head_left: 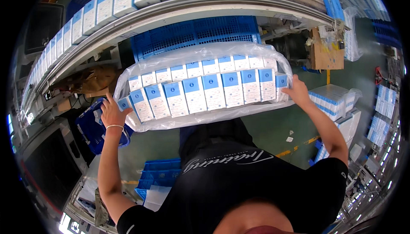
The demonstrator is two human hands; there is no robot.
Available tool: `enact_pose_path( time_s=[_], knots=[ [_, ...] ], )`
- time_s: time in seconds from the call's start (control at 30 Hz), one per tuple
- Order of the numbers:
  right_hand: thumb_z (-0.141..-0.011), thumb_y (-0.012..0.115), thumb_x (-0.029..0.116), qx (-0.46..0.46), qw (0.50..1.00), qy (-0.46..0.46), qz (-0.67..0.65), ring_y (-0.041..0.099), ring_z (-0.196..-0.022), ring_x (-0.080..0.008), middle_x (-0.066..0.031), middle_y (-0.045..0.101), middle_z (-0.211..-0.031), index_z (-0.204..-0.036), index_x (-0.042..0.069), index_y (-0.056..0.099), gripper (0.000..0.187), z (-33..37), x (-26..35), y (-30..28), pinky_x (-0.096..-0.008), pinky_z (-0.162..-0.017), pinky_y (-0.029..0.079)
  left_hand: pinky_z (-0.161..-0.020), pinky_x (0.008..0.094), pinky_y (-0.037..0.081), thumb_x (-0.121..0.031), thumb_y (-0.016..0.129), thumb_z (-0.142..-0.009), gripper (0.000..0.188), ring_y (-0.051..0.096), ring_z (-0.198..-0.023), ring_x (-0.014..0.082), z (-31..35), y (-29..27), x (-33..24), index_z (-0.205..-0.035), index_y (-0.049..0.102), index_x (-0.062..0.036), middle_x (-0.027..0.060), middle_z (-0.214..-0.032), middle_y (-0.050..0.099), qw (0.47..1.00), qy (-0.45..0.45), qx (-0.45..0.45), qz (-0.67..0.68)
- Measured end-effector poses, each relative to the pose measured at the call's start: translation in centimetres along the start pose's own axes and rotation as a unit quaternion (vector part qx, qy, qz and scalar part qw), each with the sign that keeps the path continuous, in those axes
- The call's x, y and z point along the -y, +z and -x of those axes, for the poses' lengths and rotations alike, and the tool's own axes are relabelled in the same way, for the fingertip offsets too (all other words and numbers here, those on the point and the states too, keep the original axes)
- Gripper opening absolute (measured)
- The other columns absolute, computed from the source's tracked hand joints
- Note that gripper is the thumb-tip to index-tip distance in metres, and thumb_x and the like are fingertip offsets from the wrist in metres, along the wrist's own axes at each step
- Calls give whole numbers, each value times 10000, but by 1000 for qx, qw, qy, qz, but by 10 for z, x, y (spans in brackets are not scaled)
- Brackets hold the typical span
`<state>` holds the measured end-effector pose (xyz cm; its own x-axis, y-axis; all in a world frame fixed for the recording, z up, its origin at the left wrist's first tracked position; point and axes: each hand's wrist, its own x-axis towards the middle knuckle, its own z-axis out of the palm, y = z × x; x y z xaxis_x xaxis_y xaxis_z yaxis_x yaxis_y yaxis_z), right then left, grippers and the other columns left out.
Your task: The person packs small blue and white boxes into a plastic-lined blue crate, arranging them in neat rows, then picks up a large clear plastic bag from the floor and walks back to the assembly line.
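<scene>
In front of me is a clear plastic bag point(188, 124), its mouth spread wide around upright white-and-blue cartons. The front row of cartons point(194, 95) stands higher than the back row point(175, 73) and leans slightly at its left end. My left hand point(113, 113) is at the bag's left end, fingers spread, with its thumb against the end carton point(130, 111). At the opposite end, my right hand point(299, 91) grips the bag's edge, its thumb beside the right end carton point(280, 83). The undersides of the cartons are hidden.
A conveyor point(239, 1) crosses beyond the bag, carrying a line of cartons point(104, 7). Below it sits a blue plastic crate point(196, 31). A blue basket point(92, 127) is at left, stacked blue crates point(158, 174) lower left, and wrapped carton packs point(331, 99) at right.
</scene>
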<state>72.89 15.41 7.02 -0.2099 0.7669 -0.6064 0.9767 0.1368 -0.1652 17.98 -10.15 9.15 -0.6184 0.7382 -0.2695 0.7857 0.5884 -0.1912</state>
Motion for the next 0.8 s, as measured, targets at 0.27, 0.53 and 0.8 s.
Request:
enact_pose_path(
  time_s=[0.27, 0.53, 0.8],
  knots=[
    [-873, 589, 343, 140, 939, -313, -26, 549, -1091, -313, -167, 578, -1205, -1288, 68, 499, 506, -52, 113, 13, -375, -962, 411, -976, 401, 404, -346, 645, -835, 614, 525, -1124, 387, -25, 23, -168, -1349, 427, -91, 216, -1207, 565, 823, 459, 141, 302],
    [-950, 442, 429, 130, 943, -302, -49, 564, -1096, -272, -134, 598, -1172, -1201, 98, 586, 440, -92, 71, -4, -357, -913, 435, -910, 394, 451, -346, 624, -853, 438, 594, -1018, 346, -49, 14, -85, -1184, 595, -61, 185, -1111, 627, 928, 290, 41, 229],
    [-931, 476, 401, 218, 921, -315, 74, 557, -1062, -323, -159, 594, -1129, -1166, 78, 593, 416, -68, 78, 12, -385, -889, 440, -923, 370, 445, -489, 553, -865, 529, 589, -1055, 339, -40, 38, -19, -1178, 612, -67, 212, -1147, 609, 908, 237, 253, 235]
  ],
)
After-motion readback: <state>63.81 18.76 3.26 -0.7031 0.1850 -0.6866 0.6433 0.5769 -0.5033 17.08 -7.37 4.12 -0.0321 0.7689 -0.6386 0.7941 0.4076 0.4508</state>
